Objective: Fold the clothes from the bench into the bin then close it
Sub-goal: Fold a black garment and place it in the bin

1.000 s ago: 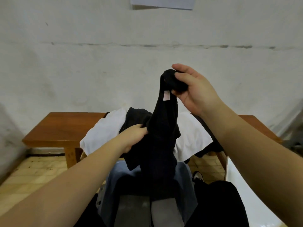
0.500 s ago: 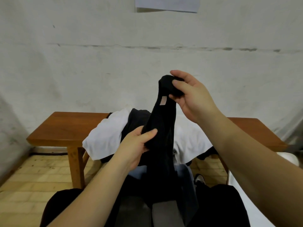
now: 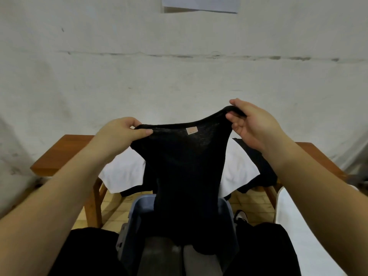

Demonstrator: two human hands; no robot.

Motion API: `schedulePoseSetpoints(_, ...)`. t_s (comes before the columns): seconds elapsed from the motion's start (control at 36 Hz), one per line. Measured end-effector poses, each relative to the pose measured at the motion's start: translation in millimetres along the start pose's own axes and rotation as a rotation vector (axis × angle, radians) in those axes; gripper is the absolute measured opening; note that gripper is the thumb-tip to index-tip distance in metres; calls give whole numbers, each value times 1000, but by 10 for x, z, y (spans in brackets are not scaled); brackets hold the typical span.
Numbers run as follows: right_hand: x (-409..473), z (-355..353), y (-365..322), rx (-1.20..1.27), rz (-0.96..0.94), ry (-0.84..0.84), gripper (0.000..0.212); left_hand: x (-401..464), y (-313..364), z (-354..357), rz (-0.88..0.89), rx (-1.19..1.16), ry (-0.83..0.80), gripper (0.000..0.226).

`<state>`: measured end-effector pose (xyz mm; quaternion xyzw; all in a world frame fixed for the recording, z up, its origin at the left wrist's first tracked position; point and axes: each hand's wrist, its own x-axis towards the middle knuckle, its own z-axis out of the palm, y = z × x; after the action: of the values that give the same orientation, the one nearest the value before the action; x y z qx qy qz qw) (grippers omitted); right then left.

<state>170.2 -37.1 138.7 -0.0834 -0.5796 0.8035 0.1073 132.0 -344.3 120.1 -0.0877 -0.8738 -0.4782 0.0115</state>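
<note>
black garment (image 3: pixel 187 166) hides bin (image 3: pixel 137 218) interior, bench (image 3: pixel 65 154) partly covered

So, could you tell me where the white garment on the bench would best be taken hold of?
Probably the white garment's front left edge, reached from the near side: it overhangs the bench freely there, while the held black top hides its middle.

You can't see most of the bin (image 3: pixel 137 212): the black garment (image 3: pixel 185 166) hangs in front of it, so its contents are hidden. The garment's small tag (image 3: pixel 191 130) is too blurred to read. The bench (image 3: pixel 65 154) middle is covered by white cloth (image 3: pixel 121 176). At 12 o'clock the wall paper (image 3: pixel 199 5) is cut off; at 4 o'clock a white object (image 3: pixel 298 226) runs out of frame.
</note>
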Motion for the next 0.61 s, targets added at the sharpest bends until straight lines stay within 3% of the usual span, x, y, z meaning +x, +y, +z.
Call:
schedulePoseSetpoints(0.08,-6,-40,-10,29,-5,-36,11,6,-21,-94,-127,-194,-215,32)
schedulePoseSetpoints(0.14,-9,-63,-10,55,-12,-73,11,17,-78,-61,-184,-458,-308,18)
schedulePoseSetpoints(0.22,-21,-98,-3,74,-30,-165,24,41,-167,28,-170,-720,-210,22)
schedulePoseSetpoints(0.31,-30,-136,13,-14,-59,-262,44,8,-167,108,-70,-777,-112,35)
schedulePoseSetpoints(0.36,-25,-158,20,-118,-82,-293,47,-9,-125,145,-81,-806,-5,35)
schedulePoseSetpoints(0.47,-13,-179,4,-311,-162,-237,23,21,-13,175,-23,-733,116,21)
schedulePoseSetpoints(0.56,-11,-206,-36,-432,-210,-154,9,-12,69,182,84,-432,215,14)
schedulePoseSetpoints(0.61,-32,-242,-69,-547,-240,-114,12,-43,121,202,159,-254,284,12)
